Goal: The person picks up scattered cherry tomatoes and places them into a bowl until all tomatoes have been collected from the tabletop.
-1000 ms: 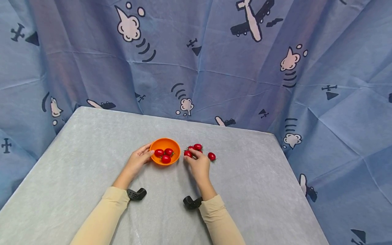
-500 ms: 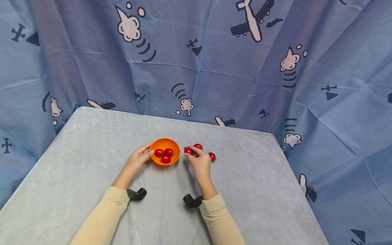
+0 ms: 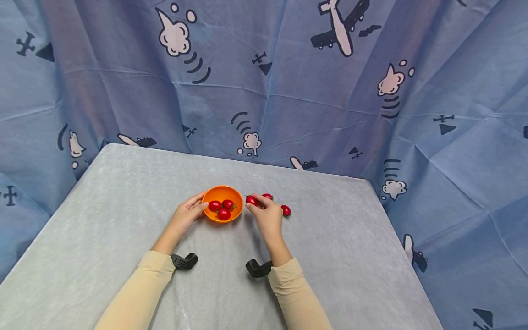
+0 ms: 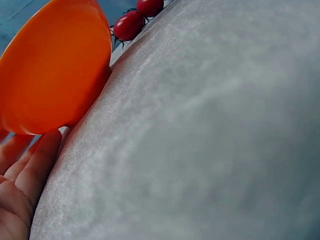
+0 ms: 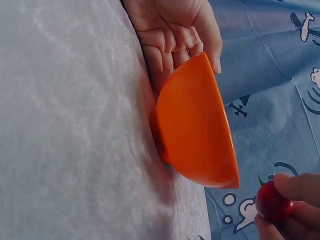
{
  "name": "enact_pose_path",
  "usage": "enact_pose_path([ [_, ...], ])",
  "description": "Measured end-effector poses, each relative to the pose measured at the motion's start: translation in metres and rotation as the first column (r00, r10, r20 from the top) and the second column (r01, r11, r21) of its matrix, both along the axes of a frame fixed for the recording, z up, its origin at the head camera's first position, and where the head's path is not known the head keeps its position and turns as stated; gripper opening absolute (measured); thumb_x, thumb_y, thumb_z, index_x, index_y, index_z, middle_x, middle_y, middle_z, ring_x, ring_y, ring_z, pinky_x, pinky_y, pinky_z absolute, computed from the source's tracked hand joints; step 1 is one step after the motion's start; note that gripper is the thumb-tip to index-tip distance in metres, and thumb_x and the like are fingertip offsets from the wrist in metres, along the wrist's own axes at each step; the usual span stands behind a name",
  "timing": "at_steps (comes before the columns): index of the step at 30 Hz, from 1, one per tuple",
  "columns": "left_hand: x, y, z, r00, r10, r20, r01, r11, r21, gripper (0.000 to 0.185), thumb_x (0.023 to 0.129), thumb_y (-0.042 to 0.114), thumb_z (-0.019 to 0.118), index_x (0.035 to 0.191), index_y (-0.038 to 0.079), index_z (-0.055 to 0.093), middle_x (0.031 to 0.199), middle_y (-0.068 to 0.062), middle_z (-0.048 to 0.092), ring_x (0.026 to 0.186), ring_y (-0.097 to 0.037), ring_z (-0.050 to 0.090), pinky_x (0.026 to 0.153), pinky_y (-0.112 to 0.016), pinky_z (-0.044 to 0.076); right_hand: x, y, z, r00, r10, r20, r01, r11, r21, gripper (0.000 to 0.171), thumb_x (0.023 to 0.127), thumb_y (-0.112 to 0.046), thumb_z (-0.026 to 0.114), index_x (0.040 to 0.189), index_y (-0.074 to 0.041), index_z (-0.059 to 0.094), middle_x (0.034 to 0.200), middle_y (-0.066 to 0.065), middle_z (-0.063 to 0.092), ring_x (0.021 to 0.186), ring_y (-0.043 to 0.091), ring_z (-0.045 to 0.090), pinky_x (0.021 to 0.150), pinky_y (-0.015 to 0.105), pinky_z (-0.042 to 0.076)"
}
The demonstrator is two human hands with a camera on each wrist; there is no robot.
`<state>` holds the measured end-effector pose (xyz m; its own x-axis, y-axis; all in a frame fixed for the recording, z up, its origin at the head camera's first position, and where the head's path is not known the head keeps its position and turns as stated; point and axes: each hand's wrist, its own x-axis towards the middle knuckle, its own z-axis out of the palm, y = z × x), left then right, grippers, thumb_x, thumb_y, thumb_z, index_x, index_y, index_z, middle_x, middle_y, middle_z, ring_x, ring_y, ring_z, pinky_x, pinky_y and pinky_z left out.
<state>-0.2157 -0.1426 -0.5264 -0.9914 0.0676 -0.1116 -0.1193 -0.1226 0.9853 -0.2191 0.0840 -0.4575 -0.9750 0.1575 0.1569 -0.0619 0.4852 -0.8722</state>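
An orange bowl [image 3: 222,219] stands on the cloth-covered table with 3 cherry tomatoes [image 3: 224,214] inside. My left hand [image 3: 186,215] grips its left side, thumb over the rim and fingers along the outer wall; the right wrist view shows this hold on the bowl [image 5: 192,125] too. Just right of the bowl, my right hand [image 3: 270,222] pinches another cherry tomato [image 5: 273,201] between thumb and fingers, raised at about rim height with its green stem showing. More cherry tomatoes lie behind and beside that hand, one at its right [image 3: 286,211], others partly hidden by it.
The pale grey cloth-covered table [image 3: 346,256] stretches out around both hands. A blue curtain [image 3: 222,91] with printed planes hangs behind its far edge. Black wrist devices [image 3: 258,268] sit on both wrists.
My right hand has lifted the pinched cherry tomato off the group and shifted it slightly left and away, closer to the bowl. The left hand and the bowl stay where they were.
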Motion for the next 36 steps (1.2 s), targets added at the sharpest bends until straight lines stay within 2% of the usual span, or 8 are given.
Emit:
enact_pose_path([
  [3, -0.001, 0.001, 0.0, 1.0, 0.004, -0.003, -0.004, 1.0, 0.002, 0.054, 0.101, 0.016, 0.056, 0.151, 0.001, 0.039, 0.153, -0.021, 0.044, 0.102, 0.01, 0.06, 0.086, -0.011, 0.052, -0.001, -0.002, 0.0, 1.0, 0.007, -0.006, -0.007, 1.0, -0.006, 0.033, 0.079, -0.011, 0.083, 0.11, -0.003, 0.077, 0.106, 0.017, 0.076, 0.098, 0.03, 0.069, 0.086, 0.042, 0.059],
  [11, -0.001, 0.0, -0.001, 1.0, 0.008, -0.005, -0.008, 1.0, -0.001, 0.055, 0.101, 0.016, 0.056, 0.151, -0.001, 0.038, 0.153, -0.022, 0.043, 0.101, 0.011, 0.059, 0.085, -0.011, 0.052, -0.003, -0.012, 0.003, 0.998, 0.047, 0.044, -0.044, 0.996, -0.079, 0.032, 0.08, -0.011, 0.082, 0.111, -0.005, 0.077, 0.107, 0.014, 0.076, 0.096, 0.026, 0.071, 0.081, 0.034, 0.06],
  [18, 0.001, 0.0, 0.002, 1.0, 0.016, 0.009, -0.016, 1.0, -0.013, 0.054, 0.101, 0.016, 0.055, 0.151, 0.0, 0.039, 0.152, -0.022, 0.044, 0.1, 0.012, 0.059, 0.084, -0.01, 0.051, -0.004, -0.022, 0.004, 0.99, 0.124, 0.067, -0.112, 0.981, -0.158, 0.034, 0.082, -0.008, 0.08, 0.114, 0.0, 0.074, 0.116, 0.019, 0.072, 0.105, 0.029, 0.072, 0.085, 0.036, 0.06],
  [25, 0.001, 0.001, 0.003, 1.0, 0.005, 0.012, -0.005, 1.0, 0.001, 0.054, 0.102, 0.016, 0.055, 0.151, -0.001, 0.039, 0.152, -0.022, 0.043, 0.099, 0.011, 0.059, 0.084, -0.01, 0.051, -0.007, -0.03, 0.005, 0.987, 0.122, 0.103, -0.112, 0.989, -0.094, 0.033, 0.082, -0.012, 0.081, 0.114, -0.006, 0.076, 0.117, 0.014, 0.073, 0.111, 0.026, 0.07, 0.087, 0.036, 0.059],
  [36, 0.0, 0.001, 0.001, 1.0, 0.007, 0.006, -0.007, 1.0, 0.0, 0.053, 0.101, 0.015, 0.055, 0.15, -0.001, 0.039, 0.152, -0.023, 0.044, 0.098, 0.012, 0.06, 0.084, -0.011, 0.052, -0.014, -0.041, 0.0, 0.987, 0.123, 0.1, -0.12, 0.992, -0.04, 0.032, 0.082, -0.014, 0.081, 0.114, -0.008, 0.076, 0.118, 0.012, 0.074, 0.118, 0.026, 0.065, 0.097, 0.038, 0.055],
])
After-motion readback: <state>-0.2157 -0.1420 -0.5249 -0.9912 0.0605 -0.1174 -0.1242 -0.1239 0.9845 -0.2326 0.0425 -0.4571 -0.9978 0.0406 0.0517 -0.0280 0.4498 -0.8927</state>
